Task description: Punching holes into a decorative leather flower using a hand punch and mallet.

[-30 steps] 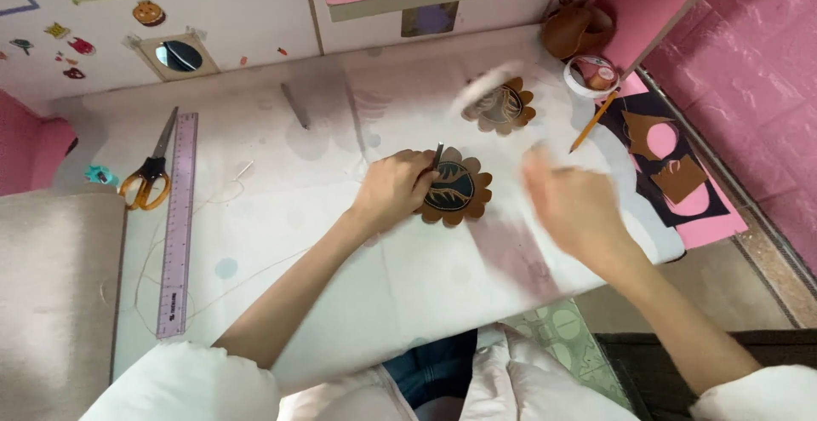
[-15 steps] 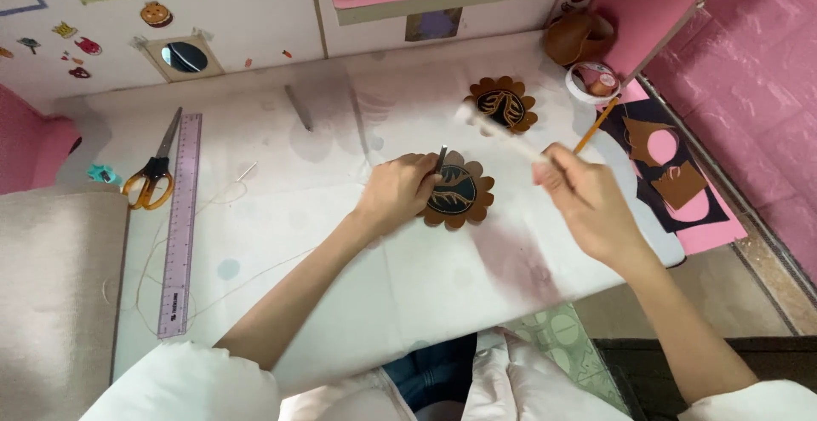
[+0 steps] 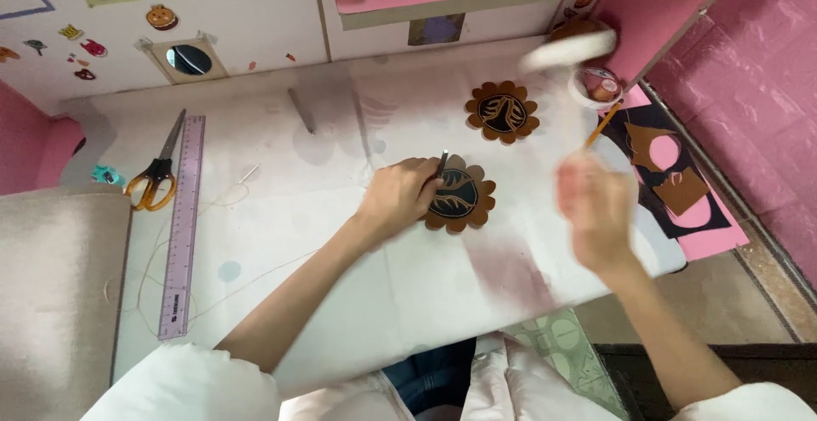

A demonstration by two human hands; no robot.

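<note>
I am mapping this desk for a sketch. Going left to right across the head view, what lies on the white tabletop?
Orange-handled scissors → pale purple plastic ruler → left hand → brown scalloped leather flower piece with dark centre → blurred right hand → dark sheet with brown leather scraps.

The left hand holds a thin metal punch upright on a brown scalloped leather flower piece near the white worktop's middle. The right hand, blurred, grips a white mallet raised over the right edge. A second leather flower lies toward the back edge.
</note>
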